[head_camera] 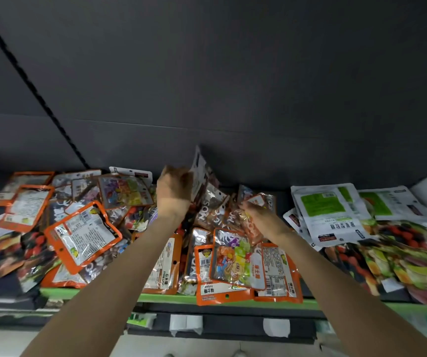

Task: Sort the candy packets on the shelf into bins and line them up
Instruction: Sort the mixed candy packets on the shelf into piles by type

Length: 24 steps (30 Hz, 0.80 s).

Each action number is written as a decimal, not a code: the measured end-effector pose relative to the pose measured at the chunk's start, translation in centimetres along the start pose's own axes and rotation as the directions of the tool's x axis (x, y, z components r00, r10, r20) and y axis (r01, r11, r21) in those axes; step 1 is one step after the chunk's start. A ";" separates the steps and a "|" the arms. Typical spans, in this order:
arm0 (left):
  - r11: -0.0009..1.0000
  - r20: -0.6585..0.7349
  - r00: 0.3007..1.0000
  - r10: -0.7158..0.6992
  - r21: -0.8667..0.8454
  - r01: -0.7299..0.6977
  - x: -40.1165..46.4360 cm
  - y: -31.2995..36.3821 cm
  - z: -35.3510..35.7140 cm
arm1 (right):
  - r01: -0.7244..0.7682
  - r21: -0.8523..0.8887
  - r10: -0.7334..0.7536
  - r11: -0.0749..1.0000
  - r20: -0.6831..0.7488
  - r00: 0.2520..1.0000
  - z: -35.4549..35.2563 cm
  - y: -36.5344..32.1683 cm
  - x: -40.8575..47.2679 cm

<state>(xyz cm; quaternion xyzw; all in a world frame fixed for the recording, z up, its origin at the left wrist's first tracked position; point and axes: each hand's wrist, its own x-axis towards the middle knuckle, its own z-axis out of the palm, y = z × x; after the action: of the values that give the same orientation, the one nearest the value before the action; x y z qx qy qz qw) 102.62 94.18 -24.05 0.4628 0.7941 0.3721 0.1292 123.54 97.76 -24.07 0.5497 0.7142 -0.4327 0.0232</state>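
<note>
The left hand [173, 188] has its fingers [172, 171] curled round the edge of a silvery foil candy packet [199, 171], holding it tilted up against the dark back panel [233, 86]. The right hand [261, 215] pinches a clear orange-trimmed candy packet [252, 202] just above the heap. Below both lies a jumbled pile of orange-bordered plastic candy packets [81, 233] on the green-edged shelf [155, 297]; white-and-green pouches [328, 210] lie stacked to the right.
</note>
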 end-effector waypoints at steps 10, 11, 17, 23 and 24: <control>0.578 0.270 0.650 0.710 0.304 -0.758 -5.5 5.6 3.3 | -0.004 0.899 0.048 0.439 -0.019 0.999 -2.1 0.5 0.1; 0.532 0.331 0.605 0.724 0.290 -0.796 -6.0 6.0 3.6 | 0.008 0.898 0.069 0.440 -0.043 0.997 -2.2 0.9 0.0; 0.710 0.673 0.685 0.279 0.335 -0.619 -6.6 6.4 6.9 | 0.199 0.650 0.216 0.733 -0.501 0.838 -4.0 6.1 -0.5; 0.771 0.686 0.728 0.012 0.457 -0.443 -7.6 7.0 9.6 | -0.169 -0.424 -0.138 0.890 -0.603 0.785 -5.5 11.2 -1.8; 0.766 0.678 0.735 -0.010 0.478 -0.430 -7.9 7.1 9.9 | -0.209 -0.569 -0.178 0.795 -0.549 0.817 -5.2 11.5 -1.9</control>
<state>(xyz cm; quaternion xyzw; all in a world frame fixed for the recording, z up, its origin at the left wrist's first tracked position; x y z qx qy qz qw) 116.84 94.39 -26.89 0.6693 0.7139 -0.0725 0.1929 135.81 99.87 -26.65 0.6231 0.7819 0.0065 -0.0158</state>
